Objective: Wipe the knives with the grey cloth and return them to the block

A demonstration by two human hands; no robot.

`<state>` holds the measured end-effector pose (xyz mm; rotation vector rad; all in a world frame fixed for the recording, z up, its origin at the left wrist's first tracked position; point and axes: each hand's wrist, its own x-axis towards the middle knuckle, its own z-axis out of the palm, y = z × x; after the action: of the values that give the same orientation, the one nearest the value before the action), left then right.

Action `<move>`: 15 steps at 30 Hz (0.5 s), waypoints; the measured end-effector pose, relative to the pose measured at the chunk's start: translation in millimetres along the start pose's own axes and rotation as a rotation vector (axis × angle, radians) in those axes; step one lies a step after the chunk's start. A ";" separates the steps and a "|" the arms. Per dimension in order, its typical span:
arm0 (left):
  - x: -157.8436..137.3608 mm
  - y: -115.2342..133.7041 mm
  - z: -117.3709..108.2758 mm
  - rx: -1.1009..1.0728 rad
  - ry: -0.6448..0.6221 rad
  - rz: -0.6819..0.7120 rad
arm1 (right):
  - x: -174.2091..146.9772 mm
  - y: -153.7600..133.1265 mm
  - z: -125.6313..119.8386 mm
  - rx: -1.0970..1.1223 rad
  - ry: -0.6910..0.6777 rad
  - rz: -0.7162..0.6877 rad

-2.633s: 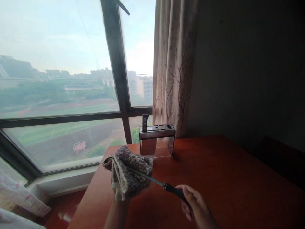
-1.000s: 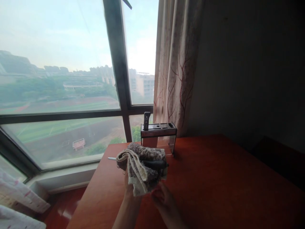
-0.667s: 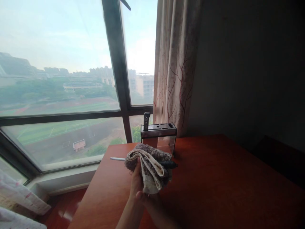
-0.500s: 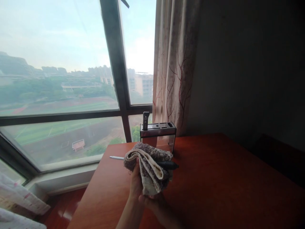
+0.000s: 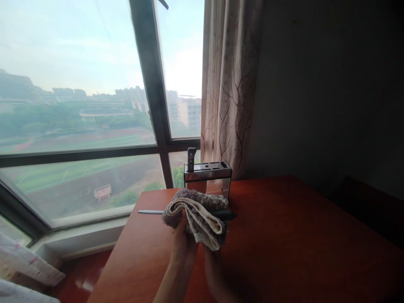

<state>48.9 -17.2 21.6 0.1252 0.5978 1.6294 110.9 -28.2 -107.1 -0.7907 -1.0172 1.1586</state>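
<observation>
A folded grey-brown towel [image 5: 195, 225] with a pale underside is wrapped around a sharpening steel. The steel's thin metal rod [image 5: 150, 212] sticks out on the left, and its black ribbed handle [image 5: 227, 215] shows on the right. My left hand [image 5: 181, 235] grips the towel from below on its left side, thumb against the fold. Under the towel's right part is my right hand [image 5: 212, 261], closed against the cloth with its fingers mostly hidden. Both hands are above the table.
The reddish-brown wooden table [image 5: 284, 235] extends to the right. A knife block [image 5: 208, 168] with one dark knife handle [image 5: 191, 159] upright in it stands just behind the towel. Beyond are a large window [image 5: 78, 105] and a patterned curtain [image 5: 233, 84].
More of the metal rod sticks out on the left. The towel's hanging lower edge has lifted and bunched up, and my right hand has shifted right along its underside.
</observation>
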 end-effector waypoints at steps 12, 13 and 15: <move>-9.3 -33.2 -10.5 0.283 -0.279 0.098 | 31.3 -82.3 14.4 0.532 0.137 0.042; -9.4 -35.3 -10.4 0.310 -0.292 0.102 | 35.5 -87.3 9.5 0.580 0.170 0.055; -8.5 -35.6 -10.8 0.351 -0.321 0.084 | 42.2 -93.9 -2.9 0.656 0.225 0.095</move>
<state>77.6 -27.5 -1.3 0.6644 0.6293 1.5299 149.7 -9.6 -13.5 -0.4280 -0.3699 1.3438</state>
